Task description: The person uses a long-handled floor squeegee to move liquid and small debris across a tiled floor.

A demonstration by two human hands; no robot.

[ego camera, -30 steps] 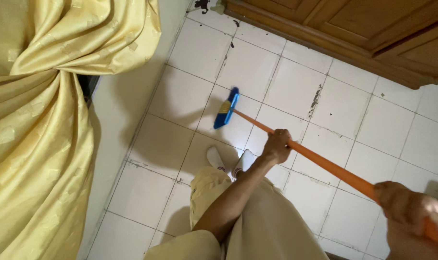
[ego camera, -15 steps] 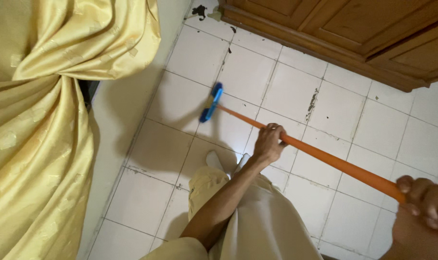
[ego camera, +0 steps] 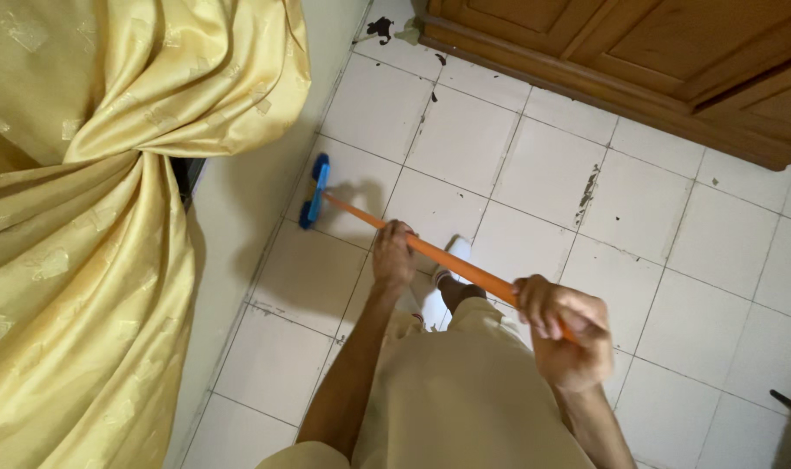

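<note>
Broom (ego camera: 314, 191) with blue head and long orange handle slants across the white tiled floor (ego camera: 534, 165), its head just beside the wall under the yellow curtain (ego camera: 82, 217). Left hand (ego camera: 393, 256) wraps the handle nearer the head; right hand (ego camera: 565, 334) clenches it farther up.
</note>
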